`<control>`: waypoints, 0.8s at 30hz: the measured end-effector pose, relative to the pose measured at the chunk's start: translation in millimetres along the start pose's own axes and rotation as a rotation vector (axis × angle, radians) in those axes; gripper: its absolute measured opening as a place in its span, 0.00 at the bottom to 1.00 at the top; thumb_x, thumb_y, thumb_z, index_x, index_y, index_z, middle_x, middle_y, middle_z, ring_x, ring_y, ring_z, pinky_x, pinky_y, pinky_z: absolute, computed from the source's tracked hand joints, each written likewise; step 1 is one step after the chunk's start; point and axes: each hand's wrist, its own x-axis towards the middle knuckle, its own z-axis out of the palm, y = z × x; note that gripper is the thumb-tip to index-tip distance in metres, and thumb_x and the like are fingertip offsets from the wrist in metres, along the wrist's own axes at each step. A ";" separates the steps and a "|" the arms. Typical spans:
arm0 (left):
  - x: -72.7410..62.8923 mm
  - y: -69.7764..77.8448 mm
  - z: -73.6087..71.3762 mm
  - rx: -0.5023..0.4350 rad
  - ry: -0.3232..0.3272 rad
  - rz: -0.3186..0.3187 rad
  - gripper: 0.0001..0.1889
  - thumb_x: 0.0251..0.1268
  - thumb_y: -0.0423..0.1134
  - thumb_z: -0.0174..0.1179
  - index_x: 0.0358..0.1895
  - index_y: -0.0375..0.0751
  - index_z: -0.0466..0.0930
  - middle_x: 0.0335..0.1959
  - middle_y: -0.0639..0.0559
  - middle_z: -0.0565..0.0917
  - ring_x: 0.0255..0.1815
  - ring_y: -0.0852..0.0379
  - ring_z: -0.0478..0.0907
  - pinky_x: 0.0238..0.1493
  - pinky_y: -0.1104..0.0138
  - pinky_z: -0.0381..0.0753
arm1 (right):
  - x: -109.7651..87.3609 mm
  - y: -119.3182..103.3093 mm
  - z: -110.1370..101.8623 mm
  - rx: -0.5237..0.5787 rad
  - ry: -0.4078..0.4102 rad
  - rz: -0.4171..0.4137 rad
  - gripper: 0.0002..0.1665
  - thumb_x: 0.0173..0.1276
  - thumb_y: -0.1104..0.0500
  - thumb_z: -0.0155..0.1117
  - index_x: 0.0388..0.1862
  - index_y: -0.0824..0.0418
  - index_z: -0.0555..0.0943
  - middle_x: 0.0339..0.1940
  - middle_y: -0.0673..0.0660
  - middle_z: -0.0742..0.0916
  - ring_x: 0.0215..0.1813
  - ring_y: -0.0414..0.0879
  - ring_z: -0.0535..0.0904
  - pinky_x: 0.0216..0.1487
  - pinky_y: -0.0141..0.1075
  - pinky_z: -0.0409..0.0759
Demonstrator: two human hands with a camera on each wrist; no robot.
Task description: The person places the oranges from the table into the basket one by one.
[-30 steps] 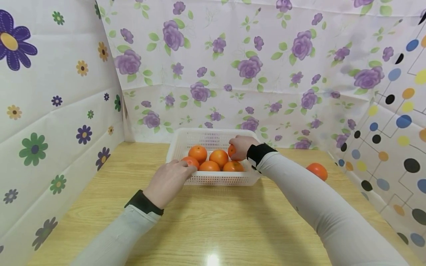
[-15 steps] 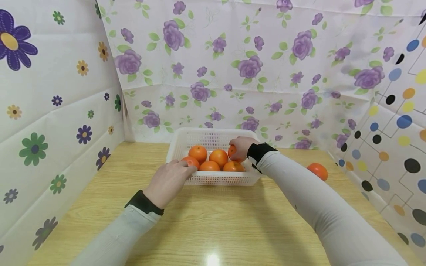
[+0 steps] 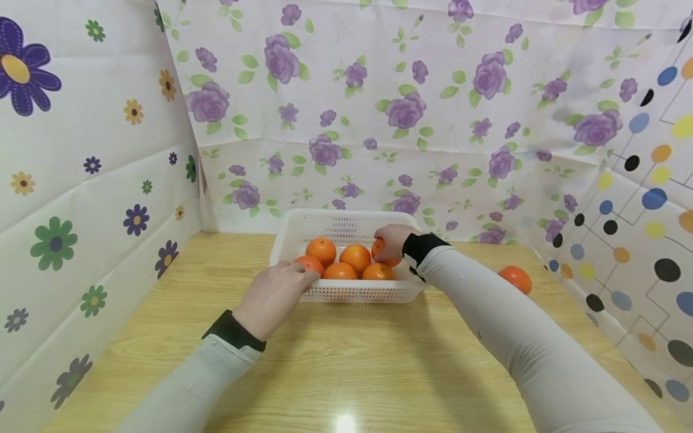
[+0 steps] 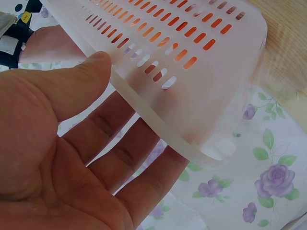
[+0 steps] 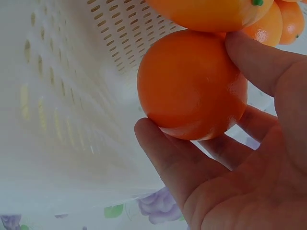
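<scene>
A white perforated plastic basket (image 3: 346, 224) stands on the table near the back curtain, with several oranges (image 3: 355, 258) inside. At its front left corner, my left hand (image 3: 275, 296) grips the rim. The left wrist view shows the thumb on one side of the basket wall (image 4: 216, 96) and the fingers on the other. My right hand (image 3: 396, 237) reaches into the right side of the basket and holds an orange (image 5: 189, 86) between thumb and fingers. That orange sits against another orange (image 5: 206, 12) in the right wrist view.
One more orange (image 3: 516, 279) lies on the wooden table (image 3: 346, 355) to the right, beyond the right forearm. Flowered cloth (image 3: 346, 120) hangs behind the basket. Patterned sheets enclose the left and right sides.
</scene>
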 end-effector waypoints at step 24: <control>-0.3 0.3 0.5 -0.007 -0.001 0.002 0.15 0.62 0.24 0.77 0.46 0.48 0.91 0.36 0.53 0.86 0.29 0.52 0.77 0.33 0.61 0.84 | -14.9 -9.8 -6.1 0.028 -0.011 0.002 0.34 0.74 0.52 0.72 0.75 0.65 0.80 0.71 0.65 0.85 0.68 0.58 0.82 0.77 0.50 0.75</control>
